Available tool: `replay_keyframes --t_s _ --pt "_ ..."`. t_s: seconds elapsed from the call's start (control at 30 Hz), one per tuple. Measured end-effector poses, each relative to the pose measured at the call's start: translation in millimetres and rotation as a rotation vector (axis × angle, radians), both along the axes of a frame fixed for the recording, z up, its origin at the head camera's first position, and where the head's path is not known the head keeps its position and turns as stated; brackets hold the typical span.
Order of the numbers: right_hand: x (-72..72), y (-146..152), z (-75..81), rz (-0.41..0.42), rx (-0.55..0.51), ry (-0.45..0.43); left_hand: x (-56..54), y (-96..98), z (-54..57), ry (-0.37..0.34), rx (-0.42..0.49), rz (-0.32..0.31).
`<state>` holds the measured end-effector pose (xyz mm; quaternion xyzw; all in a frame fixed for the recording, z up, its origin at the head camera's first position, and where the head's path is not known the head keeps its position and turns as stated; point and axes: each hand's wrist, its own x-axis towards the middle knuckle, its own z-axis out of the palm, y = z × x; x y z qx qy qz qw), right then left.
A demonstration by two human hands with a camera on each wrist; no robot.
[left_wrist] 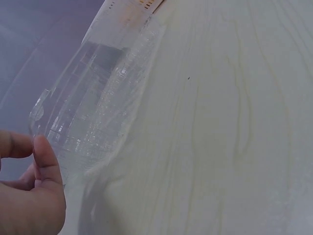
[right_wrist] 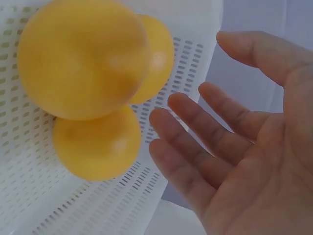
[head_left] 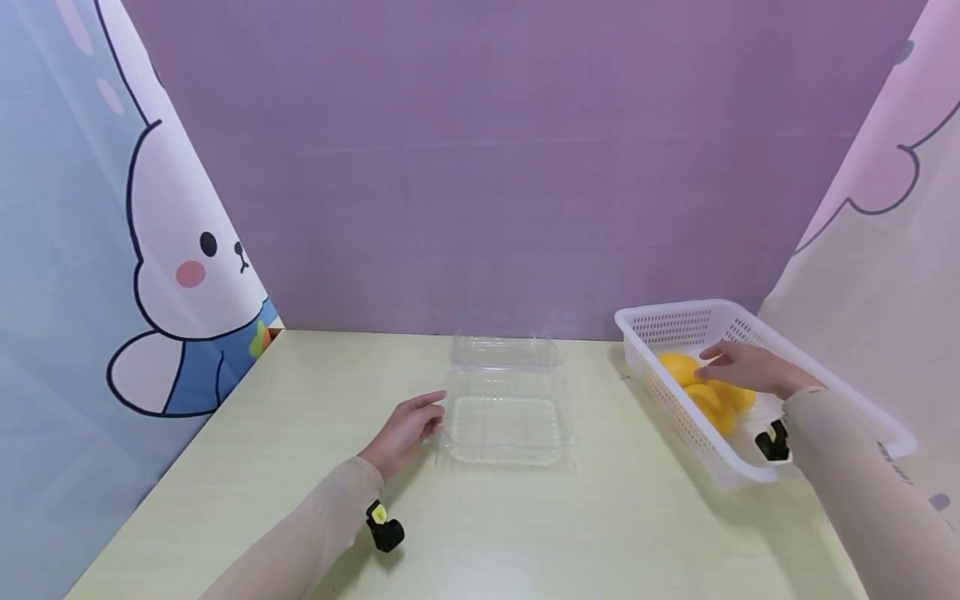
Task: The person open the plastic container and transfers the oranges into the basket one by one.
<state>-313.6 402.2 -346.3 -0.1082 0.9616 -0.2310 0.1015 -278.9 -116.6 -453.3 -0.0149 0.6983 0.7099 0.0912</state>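
Observation:
A clear plastic clamshell box (head_left: 506,429) lies on the table with its lid (head_left: 504,352) folded back. At its left side is my left hand (head_left: 405,432); thumb and forefinger pinch the box's rim, as the left wrist view shows. My right hand (head_left: 746,367) hovers inside the white basket, over several round yellow-orange fruits (head_left: 708,404). Its fingers are spread and loosely bent in the right wrist view, with nothing in the palm. There, one large fruit (right_wrist: 83,58) overlaps two others, and the fingertips (right_wrist: 159,117) are just beside them.
The white perforated basket (head_left: 675,425) stands at the table's right side, near the purple back cloth (head_left: 480,167). Printed cloths hang on both sides, a cartoon rabbit (head_left: 187,283) on the left one. Pale wood-grain tabletop (head_left: 480,533) lies in front of the box.

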Motion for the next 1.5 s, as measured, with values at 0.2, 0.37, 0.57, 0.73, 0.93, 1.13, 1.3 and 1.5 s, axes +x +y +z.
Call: replay_keyframes --t_s 0.2,0.37,0.57,0.73,0.93,1.13,1.3,1.5 --pt "1.7 -7 6.8 -0.010 -0.005 0.050 -2.3 -0.7 -2.2 0.007 0.008 0.002" --pt "5.0 -17 12.3 -0.020 -0.023 0.077 -3.4 -1.5 -3.5 0.003 0.026 0.004" --pt "7.4 -28 15.5 0.014 -0.054 0.152 -3.5 -2.0 -3.0 -0.005 0.035 -0.004" --pt "9.7 -40 18.9 0.037 -0.070 0.211 -3.4 -3.0 -2.8 -0.011 0.029 -0.009" --pt "15.5 -57 24.0 0.041 -0.086 0.248 -2.8 -5.9 -2.5 -0.011 0.016 -0.034" --pt "21.5 -72 27.9 0.067 -0.110 0.273 -3.7 -7.8 -2.5 -0.002 0.001 -0.067" --pt "24.8 -82 30.5 0.085 -0.115 0.297 -3.7 -8.4 -2.4 0.002 0.000 -0.080" --pt "28.5 -92 30.3 0.100 -0.146 0.311 -3.3 -9.3 -1.2 0.023 -0.019 -0.080"
